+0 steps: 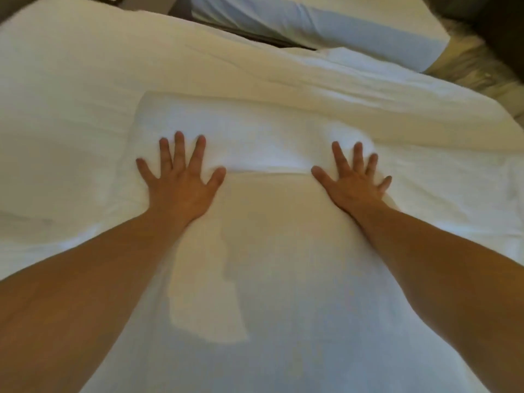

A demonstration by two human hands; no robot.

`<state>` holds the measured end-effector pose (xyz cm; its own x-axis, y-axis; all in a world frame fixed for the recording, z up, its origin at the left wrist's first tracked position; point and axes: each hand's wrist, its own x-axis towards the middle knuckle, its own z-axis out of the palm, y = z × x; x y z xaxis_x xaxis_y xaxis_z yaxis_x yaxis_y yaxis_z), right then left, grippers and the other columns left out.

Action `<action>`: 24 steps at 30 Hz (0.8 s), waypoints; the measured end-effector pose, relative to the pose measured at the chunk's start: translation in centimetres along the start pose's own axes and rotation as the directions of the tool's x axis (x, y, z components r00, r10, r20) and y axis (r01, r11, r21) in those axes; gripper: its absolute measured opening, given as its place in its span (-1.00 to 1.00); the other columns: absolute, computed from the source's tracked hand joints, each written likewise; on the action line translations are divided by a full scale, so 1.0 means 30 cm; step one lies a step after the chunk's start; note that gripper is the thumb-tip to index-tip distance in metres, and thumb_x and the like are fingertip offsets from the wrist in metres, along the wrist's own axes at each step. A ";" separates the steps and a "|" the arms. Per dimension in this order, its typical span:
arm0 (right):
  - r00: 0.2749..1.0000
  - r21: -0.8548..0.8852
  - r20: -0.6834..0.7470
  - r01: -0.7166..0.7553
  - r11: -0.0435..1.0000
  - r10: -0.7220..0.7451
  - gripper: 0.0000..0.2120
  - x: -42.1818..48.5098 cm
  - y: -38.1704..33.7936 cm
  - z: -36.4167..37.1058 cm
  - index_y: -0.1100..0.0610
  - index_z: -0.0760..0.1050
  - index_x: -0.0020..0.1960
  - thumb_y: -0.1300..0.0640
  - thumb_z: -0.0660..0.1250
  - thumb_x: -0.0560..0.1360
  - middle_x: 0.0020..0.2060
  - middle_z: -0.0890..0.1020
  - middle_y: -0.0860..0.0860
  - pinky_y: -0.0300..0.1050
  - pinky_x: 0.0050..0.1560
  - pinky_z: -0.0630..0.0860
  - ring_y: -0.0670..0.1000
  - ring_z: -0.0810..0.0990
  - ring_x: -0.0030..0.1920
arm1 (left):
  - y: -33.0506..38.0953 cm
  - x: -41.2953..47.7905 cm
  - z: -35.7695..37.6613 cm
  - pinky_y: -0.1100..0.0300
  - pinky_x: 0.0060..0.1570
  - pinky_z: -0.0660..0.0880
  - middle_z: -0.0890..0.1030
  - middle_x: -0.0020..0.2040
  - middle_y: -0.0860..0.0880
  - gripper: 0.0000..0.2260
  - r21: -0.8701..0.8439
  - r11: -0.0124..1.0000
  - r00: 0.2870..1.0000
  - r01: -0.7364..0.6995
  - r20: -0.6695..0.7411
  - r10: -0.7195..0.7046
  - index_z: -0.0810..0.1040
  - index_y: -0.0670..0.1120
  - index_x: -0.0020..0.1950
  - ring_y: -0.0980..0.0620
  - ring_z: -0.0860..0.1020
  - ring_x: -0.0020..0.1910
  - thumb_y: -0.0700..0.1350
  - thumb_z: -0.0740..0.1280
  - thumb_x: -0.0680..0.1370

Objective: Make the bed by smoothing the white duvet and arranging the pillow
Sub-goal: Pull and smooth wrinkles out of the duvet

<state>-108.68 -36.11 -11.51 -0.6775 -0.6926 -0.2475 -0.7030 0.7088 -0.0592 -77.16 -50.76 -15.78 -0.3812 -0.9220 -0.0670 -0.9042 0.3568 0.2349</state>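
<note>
Head view, duvet: the white duvet [85, 89] fills nearly the whole view. A long ridge crosses it near its far edge, and softer creases run toward its left edge.
Pillow: what reads as the white pillow [255, 131] lies flat on the middle of the duvet, its near edge running straight between the two hands.
Left hand: the left hand [181, 182] lies palm down on the pillow's near left corner, fingers [178, 148] straight and spread apart, gripping nothing.
Right hand: the right hand [354, 185] mirrors it on the near right corner, fingers splayed and pressing flat.
Far right corner: a pale block of bedding [326, 26] lies beyond a dark gap [255, 38]; whether it is a second pillow cannot be told.
Step in hand: probably flattening and squaring the pillow.
Doing it well: keep both palms flat with even weight, and sweep from the middle out toward the left and right edges so creases run off rather than bunch. Hold the pillow's near edge parallel to the ridge, and avoid dragging the duvet underneath.
</note>
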 end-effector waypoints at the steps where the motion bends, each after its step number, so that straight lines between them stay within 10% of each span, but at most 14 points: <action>1: 1.000 0.030 0.008 -0.021 0.999 0.021 -0.16 0.016 0.028 0.032 -0.50 -0.37 0.54 -0.72 -0.19 0.36 0.66 -0.36 -0.13 0.55 0.52 -0.24 0.18 -0.38 0.66 | 0.003 0.001 0.044 -0.46 0.48 -0.24 -0.27 0.69 0.00 -0.29 -0.005 1.000 0.999 -0.008 -0.035 0.008 -0.29 0.24 0.64 -0.12 -0.27 0.66 0.49 -0.26 0.55; 10: 0.994 0.072 -0.112 0.013 0.997 -0.005 -0.21 0.108 0.027 0.205 -0.47 -0.38 0.56 -0.66 -0.18 0.44 0.68 -0.32 -0.07 0.44 0.58 -0.19 0.21 -0.28 0.68 | -0.004 0.060 0.204 -0.45 0.48 -0.25 -0.21 0.70 -0.04 -0.30 0.028 0.999 0.985 -0.030 -0.168 0.035 -0.25 0.19 0.66 -0.14 -0.23 0.66 0.45 -0.25 0.59; 17: 0.965 -0.088 0.209 -0.140 0.986 0.156 -0.10 0.154 -0.092 0.035 -0.35 -0.21 0.65 -0.66 -0.06 0.43 0.71 -0.20 0.06 0.49 0.56 -0.11 0.38 -0.11 0.66 | -0.009 0.157 0.101 -0.47 0.45 -0.32 -0.33 0.66 0.07 -0.20 0.085 0.996 0.958 0.022 0.283 -0.045 -0.29 0.31 0.62 -0.08 -0.32 0.64 0.59 -0.22 0.45; 24: 0.981 0.084 0.156 0.102 0.991 -0.114 -0.16 -0.666 -0.248 0.159 -0.35 -0.17 0.65 -0.63 -0.09 0.46 0.70 -0.22 -0.02 0.51 0.49 -0.29 0.22 -0.31 0.67 | -0.040 -0.404 -0.062 -0.24 0.58 -0.23 -0.10 0.71 -0.03 -0.20 -0.005 1.000 0.957 0.002 0.290 0.000 -0.11 0.18 0.68 -0.07 -0.13 0.68 0.52 -0.23 0.52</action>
<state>-88.88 -26.92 -10.74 -0.5506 -0.7395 -0.3873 -0.7477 0.6432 -0.1652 -71.10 -40.30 -13.45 -0.4208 -0.8387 -0.3456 -0.9037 0.3545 0.2400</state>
